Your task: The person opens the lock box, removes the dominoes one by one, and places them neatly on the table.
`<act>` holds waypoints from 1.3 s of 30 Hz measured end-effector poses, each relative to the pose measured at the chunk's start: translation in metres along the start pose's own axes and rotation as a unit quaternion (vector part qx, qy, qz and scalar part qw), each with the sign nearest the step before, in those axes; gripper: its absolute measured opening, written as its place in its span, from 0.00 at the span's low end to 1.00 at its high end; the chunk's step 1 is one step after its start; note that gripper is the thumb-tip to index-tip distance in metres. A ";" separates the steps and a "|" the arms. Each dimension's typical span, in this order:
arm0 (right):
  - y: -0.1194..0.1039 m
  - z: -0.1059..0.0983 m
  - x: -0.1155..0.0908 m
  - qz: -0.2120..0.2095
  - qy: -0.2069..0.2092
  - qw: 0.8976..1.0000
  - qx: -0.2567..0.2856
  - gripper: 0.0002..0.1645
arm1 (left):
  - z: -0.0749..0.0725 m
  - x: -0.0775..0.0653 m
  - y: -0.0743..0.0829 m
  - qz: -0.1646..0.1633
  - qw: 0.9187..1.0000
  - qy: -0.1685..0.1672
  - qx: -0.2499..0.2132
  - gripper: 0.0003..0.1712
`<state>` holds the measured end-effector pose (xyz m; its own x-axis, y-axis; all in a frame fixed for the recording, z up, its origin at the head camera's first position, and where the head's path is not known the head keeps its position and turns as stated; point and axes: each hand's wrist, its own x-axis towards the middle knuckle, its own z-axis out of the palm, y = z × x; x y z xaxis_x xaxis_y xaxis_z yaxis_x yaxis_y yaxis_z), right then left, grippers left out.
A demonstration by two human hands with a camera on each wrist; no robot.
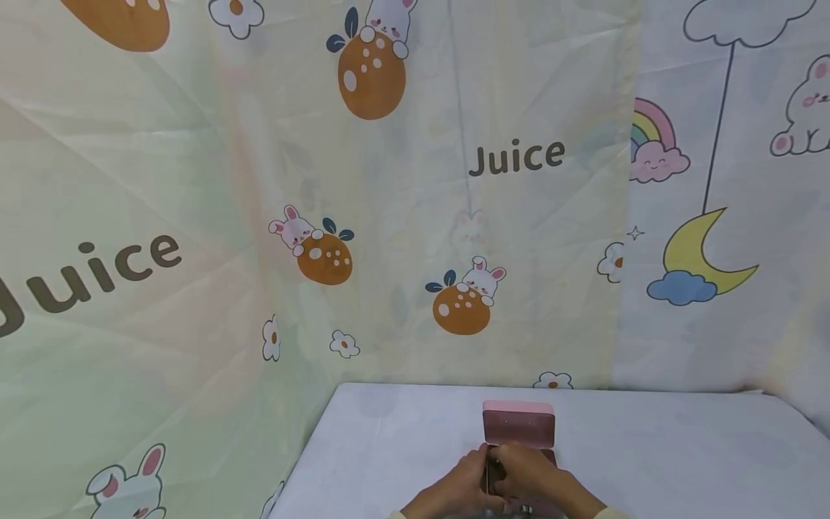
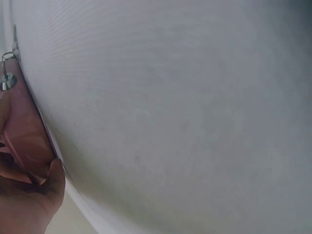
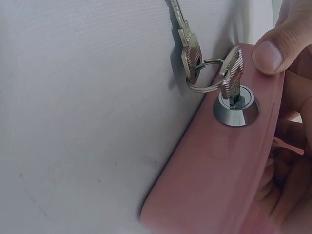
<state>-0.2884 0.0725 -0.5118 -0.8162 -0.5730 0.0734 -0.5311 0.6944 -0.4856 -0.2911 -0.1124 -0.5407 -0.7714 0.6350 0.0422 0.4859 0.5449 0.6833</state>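
A pink metal lock box (image 3: 209, 161) stands on the table with its lid (image 1: 519, 427) raised at the back. My left hand (image 1: 462, 481) holds the box at its left end, thumb (image 3: 269, 56) pressed on the front wall. Over the inside is my right hand (image 1: 528, 468), its bent fingers reaching down past the rim. By these fingers a thin pink strip (image 3: 290, 145) shows; I cannot tell what they hold. One key (image 3: 232, 73) sits in the round silver lock (image 3: 237, 114) on the front. A ring (image 3: 204, 87) joins it to a second key (image 3: 191, 56).
The white table (image 1: 382, 440) spreads around the box on both sides. Behind and to the left hang printed cloth sheets (image 1: 389, 202) with rabbits, fruit and flowers; a moon and rainbow pattern covers the right sheet (image 1: 720, 346).
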 end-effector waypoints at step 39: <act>0.006 -0.004 -0.010 -0.025 0.013 0.999 0.038 0.10 | 0.005 0.002 -0.005 0.000 1.000 -0.001 -0.008 0.42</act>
<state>-0.2845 0.0838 -0.5118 -0.7955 -0.5937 0.1211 -0.5532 0.6299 -0.5452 -0.2936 -0.1110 -0.5477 -0.7707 0.6358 0.0416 0.4793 0.5356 0.6953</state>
